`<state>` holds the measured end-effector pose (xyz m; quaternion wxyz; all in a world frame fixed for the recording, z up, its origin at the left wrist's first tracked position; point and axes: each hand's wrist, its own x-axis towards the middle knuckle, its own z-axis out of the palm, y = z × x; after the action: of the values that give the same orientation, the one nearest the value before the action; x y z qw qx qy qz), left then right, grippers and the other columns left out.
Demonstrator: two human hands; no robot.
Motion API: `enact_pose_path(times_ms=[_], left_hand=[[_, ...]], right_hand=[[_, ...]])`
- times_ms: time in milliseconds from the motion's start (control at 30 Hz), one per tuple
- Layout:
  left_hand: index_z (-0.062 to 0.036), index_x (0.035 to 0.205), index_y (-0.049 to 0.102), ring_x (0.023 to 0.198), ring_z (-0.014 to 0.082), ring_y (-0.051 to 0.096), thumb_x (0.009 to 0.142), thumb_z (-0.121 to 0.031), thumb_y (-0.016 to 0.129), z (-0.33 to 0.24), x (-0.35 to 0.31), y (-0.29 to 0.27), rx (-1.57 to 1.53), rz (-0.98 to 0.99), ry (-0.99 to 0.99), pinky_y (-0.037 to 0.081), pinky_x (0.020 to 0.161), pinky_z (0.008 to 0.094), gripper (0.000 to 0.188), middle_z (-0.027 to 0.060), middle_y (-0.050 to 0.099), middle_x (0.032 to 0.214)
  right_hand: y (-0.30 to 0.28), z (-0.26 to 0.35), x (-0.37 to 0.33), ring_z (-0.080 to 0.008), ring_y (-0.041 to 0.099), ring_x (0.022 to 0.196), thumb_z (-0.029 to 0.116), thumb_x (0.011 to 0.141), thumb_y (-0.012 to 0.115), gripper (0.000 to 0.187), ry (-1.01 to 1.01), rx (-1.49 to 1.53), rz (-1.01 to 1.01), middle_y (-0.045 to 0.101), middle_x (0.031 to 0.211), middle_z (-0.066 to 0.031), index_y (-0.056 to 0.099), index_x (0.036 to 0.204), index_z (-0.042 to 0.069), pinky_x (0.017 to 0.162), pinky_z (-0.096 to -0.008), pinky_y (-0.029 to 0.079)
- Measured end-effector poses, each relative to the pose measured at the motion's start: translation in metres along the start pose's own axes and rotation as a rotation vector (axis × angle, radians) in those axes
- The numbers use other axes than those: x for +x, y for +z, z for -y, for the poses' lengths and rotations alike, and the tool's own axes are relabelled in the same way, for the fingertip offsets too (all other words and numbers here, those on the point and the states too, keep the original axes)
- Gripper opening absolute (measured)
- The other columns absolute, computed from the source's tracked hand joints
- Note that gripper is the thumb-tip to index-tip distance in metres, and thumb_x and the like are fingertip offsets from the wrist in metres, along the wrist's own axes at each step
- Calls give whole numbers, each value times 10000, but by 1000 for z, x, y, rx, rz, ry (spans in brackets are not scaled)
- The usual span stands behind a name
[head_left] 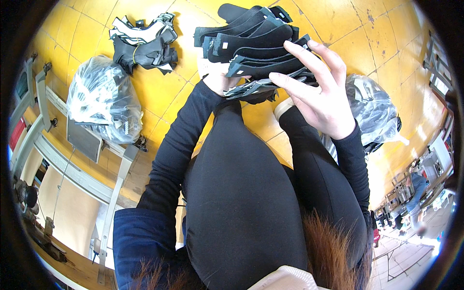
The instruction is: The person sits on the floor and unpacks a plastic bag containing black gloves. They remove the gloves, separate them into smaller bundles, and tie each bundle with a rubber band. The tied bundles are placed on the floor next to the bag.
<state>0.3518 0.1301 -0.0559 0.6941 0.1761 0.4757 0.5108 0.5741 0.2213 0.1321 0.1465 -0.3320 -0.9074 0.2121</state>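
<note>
A thick stack of black curved fabric pieces [253,46], some with small white tags, is held up above the floor beyond my knees. My left hand [217,77] grips it from the left and below, its fingers mostly hidden by the pieces. At the stack's right side is my right hand [326,89], its thumb and fingers spread apart and their tips against the edges of the pieces. The pieces fan out unevenly, with lighter edges showing at the near side.
Tied bundles of black and white pieces [142,43] lie on the yellow tiled floor [179,24] at the far left. A clear plastic bag [104,99] stands left, another bag [372,108] right. A metal frame [72,164] lines the left. A person [415,193] is at the far right.
</note>
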Motion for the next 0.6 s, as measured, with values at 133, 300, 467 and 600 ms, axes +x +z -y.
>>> enact_pose_path(times_ms=[133,300,467,600], left_hand=[[-91,1041,700,919,255,676,743,-200,761,1,0,-3,-18,-13,8,520,868,364,323,80,715,973],[-95,1018,711,894,260,686,725,-188,774,8,6,-10,-10,-34,42,527,852,367,313,78,722,946],[-99,995,722,868,264,695,707,-175,787,24,18,-19,100,-96,119,535,837,369,305,76,729,919],[-102,976,730,848,267,703,692,-165,797,37,21,-24,227,-167,179,540,825,371,299,74,735,898]], right_hand=[[-2,0,-1,-299,394,1317,25,712,786,494,-13,-10,24,558,1391,-51,727,1123,291,1075,-388,340],[-3,-1,-3,-296,402,1316,8,700,784,498,-2,-17,-4,565,1379,-49,729,1114,279,1074,-408,331],[-1,-6,-4,-278,458,1259,23,688,727,517,31,-85,-117,576,1362,-9,715,1125,300,1055,-420,333],[-2,-10,-6,-269,482,1235,63,685,728,497,62,-97,-158,587,1346,6,715,1116,309,1037,-425,331]])
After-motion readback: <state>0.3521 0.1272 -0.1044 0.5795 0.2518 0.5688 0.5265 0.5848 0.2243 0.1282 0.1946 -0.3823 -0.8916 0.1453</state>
